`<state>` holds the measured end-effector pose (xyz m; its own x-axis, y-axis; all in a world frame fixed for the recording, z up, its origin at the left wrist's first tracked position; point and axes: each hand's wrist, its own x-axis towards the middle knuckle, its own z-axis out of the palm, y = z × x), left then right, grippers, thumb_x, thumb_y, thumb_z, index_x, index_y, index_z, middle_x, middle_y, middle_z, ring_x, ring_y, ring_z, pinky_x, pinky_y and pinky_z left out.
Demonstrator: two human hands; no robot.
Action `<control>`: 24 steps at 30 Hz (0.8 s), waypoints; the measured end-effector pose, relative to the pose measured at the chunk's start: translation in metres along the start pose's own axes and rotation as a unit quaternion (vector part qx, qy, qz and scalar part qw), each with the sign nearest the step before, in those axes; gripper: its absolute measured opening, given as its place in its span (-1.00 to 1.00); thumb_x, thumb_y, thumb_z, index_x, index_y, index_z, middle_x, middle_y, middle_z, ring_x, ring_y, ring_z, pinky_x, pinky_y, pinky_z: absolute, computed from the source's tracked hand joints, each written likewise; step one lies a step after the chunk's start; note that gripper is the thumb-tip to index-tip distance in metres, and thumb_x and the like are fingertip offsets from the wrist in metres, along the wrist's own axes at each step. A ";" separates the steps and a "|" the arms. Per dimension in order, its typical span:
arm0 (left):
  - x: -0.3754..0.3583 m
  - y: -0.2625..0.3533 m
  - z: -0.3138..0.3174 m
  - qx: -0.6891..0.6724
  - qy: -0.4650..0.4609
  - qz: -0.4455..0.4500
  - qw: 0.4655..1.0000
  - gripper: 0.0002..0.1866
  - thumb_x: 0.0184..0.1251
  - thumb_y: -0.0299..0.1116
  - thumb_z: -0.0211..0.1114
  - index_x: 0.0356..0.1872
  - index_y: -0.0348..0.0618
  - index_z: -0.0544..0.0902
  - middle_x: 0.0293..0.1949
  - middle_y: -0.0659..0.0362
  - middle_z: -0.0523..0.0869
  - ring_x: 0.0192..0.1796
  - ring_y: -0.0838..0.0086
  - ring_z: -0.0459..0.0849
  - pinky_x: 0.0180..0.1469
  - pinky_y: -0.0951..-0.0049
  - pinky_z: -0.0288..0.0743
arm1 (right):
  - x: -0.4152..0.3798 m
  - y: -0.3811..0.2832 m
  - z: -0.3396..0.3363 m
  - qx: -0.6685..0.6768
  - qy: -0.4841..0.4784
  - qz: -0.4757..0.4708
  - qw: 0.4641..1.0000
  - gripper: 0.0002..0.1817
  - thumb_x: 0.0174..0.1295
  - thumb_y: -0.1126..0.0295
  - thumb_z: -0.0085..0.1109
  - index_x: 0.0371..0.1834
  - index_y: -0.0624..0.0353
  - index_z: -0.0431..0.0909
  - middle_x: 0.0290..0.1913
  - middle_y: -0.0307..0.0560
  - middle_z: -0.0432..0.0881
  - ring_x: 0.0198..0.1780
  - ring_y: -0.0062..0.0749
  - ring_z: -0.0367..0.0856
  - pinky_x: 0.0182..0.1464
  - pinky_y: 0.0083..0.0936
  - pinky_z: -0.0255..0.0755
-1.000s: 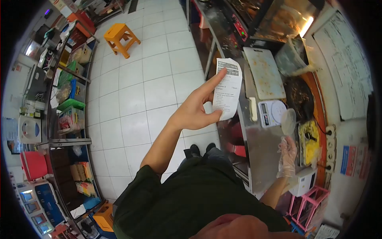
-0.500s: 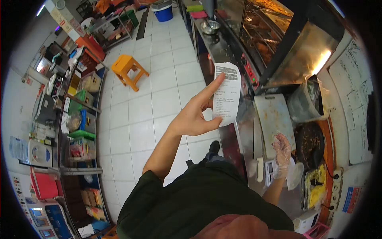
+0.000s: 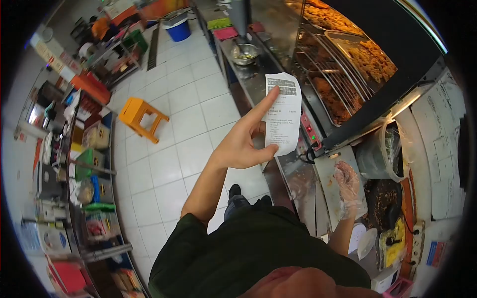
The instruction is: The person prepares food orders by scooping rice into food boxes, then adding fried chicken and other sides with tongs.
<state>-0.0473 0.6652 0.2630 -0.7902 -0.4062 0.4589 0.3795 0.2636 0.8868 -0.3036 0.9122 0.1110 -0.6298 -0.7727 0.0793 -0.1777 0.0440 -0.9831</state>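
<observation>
A printed paper receipt (image 3: pixel 284 119) is held upright by my left hand (image 3: pixel 243 144), thumb at its lower edge and index finger stretched along its upper part; the other fingers are behind the paper. My right hand (image 3: pixel 347 186), in a clear plastic glove, hovers over the stained white cutting board (image 3: pixel 323 171). Its fingers are loosely bent, and nothing shows in them. Close to my right wrist are a white round item (image 3: pixel 356 237) and a translucent lid-like piece (image 3: pixel 367 243). A dark round block (image 3: pixel 381 206) with brown residue lies right of the board.
A lit display warmer (image 3: pixel 343 64) holds trays of fried food. Beside it stands a bin with a plastic liner (image 3: pixel 380 154). A metal bowl (image 3: pixel 244 54) sits on the far counter. On the tiled floor are an orange stool (image 3: pixel 141 119) and a blue bucket (image 3: pixel 179 31). Shelves (image 3: pixel 94 169) line the left.
My view has shifted toward the warmer, and my feet show a changed stance. My gloved right hand has moved forward over the board. The receipt stays in my left hand.
</observation>
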 end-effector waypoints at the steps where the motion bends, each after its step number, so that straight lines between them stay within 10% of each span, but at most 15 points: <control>1: 0.009 -0.006 -0.005 -0.012 -0.015 0.001 1.000 -0.03 -0.12 -0.73 0.11 0.44 -0.20 -0.10 0.36 0.05 0.20 0.03 0.51 0.51 0.05 0.51 0.41 | -0.003 0.001 0.001 -0.004 0.021 0.008 1.000 -0.61 0.12 0.55 0.19 0.06 0.28 0.45 0.01 -0.08 0.51 0.04 -0.42 0.48 0.07 -0.51 0.36; 14: 0.095 -0.089 0.013 -0.259 -0.258 0.008 0.931 -0.06 -0.08 -0.72 0.14 0.41 -0.36 -0.12 0.31 -0.06 0.25 0.22 0.30 0.42 0.21 0.37 0.31 | -0.139 0.012 0.001 -0.061 0.375 0.073 0.922 -0.59 0.14 0.54 0.18 0.09 0.30 0.42 -0.01 -0.04 0.56 0.04 -0.36 0.51 0.12 -0.46 0.36; 21: 0.055 -0.116 0.059 -0.256 -0.292 -0.088 0.917 -0.03 -0.11 -0.79 0.12 0.40 -0.37 -0.17 0.30 -0.07 0.25 0.21 0.31 0.44 0.19 0.39 0.32 | 0.013 -0.075 -0.099 -0.300 0.425 0.022 0.854 -0.58 0.13 0.20 0.24 -0.02 0.27 0.55 -0.10 0.07 0.64 -0.04 -0.32 0.59 0.00 -0.46 0.43; 24: 0.017 -0.118 0.070 -0.229 -0.265 -0.141 0.926 -0.03 -0.11 -0.81 0.11 0.41 -0.34 -0.15 0.35 -0.04 0.16 0.26 0.32 0.37 0.20 0.40 0.30 | 0.091 -0.058 -0.157 -0.495 0.435 0.091 0.747 -0.47 0.07 -0.04 0.17 -0.04 0.17 0.58 -0.08 0.13 0.62 -0.05 -0.09 0.58 0.06 -0.31 0.40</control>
<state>-0.1394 0.6889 0.1622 -0.9680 0.1168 0.2223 0.1906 -0.2346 0.9532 -0.4699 0.9386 0.2009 -0.8879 -0.0127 0.4599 -0.2305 0.8773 -0.4209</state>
